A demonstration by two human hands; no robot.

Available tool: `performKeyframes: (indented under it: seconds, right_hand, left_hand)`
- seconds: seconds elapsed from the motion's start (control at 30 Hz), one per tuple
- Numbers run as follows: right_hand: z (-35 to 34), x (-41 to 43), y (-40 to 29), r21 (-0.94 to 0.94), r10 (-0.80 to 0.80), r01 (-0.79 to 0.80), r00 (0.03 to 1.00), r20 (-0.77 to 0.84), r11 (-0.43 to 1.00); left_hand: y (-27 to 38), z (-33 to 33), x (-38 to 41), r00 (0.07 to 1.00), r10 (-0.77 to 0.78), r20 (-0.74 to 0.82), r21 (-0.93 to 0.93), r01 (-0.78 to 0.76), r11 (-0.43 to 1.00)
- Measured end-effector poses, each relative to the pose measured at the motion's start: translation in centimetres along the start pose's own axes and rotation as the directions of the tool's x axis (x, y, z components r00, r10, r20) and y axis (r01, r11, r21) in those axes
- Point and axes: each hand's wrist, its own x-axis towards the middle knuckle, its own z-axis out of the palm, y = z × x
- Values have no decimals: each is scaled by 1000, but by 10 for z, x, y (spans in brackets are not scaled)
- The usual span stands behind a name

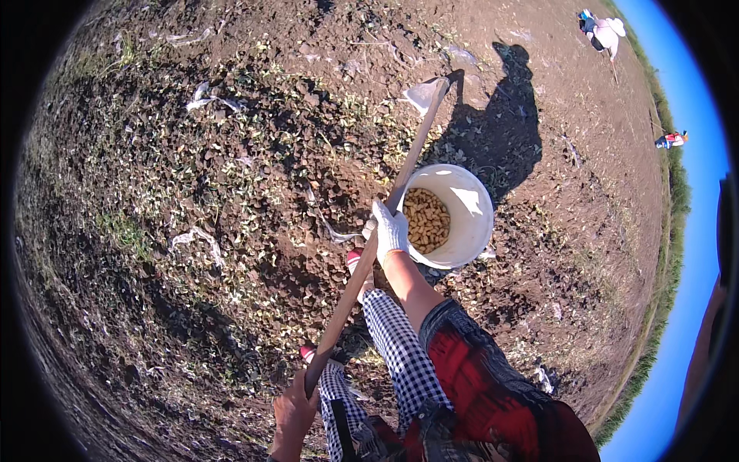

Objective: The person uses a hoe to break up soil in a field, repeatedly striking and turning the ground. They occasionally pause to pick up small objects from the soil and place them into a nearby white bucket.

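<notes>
A long wooden-handled hoe point(347, 309) slants across my view, its pale metal blade point(421, 95) on the soil at the far end. My left hand point(293, 409), bare, grips the handle near its butt. Farther up the shaft, my right hand point(392, 232) in a white knit glove is closed around it. Right beside that glove stands a white plastic bucket point(478, 222), upright on the ground. Unshelled peanuts point(426, 220) cover its bottom. The gloved hand overlaps the rim in view; whether they touch I cannot tell.
Clods, dry leaves and scraps of plastic film point(199, 239) litter the field point(248, 173). My feet in red-toed shoes point(353, 259) are close to the handle. Two people, one in pale clothing point(606, 33) and another point(671, 140), are far off near a green field edge point(676, 190).
</notes>
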Motion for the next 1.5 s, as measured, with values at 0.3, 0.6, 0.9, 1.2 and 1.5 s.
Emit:
performKeyframes:
  seconds: [0.3, 0.6, 0.9, 1.2, 1.5]
  right_hand:
    - [10, 48, -1, -59, -66, 56, 980, -189, 997]
    - [37, 17, 36, -69, 95, -113, 971, -219, 991]
    - [41, -14, 55, -63, 131, -141, 980, -148, 988]
    - [14, 15, 40, -47, 117, -123, 987, -112, 991]
    - [27, -126, 105, 31, 328, -328, 945, 5, 944]
  left_hand:
    - [68, -43, 186, 963, 264, 48, 57, -267, 962]
    - [44, -76, 175, 983, 155, 97, 62, -161, 985]
    - [19, -98, 151, 976, 128, 174, 6, -131, 991]
    - [16, -92, 102, 986, 64, 152, -9, -63, 998]
    - [-105, -103, -117, 938, -296, 178, -11, 302, 953]
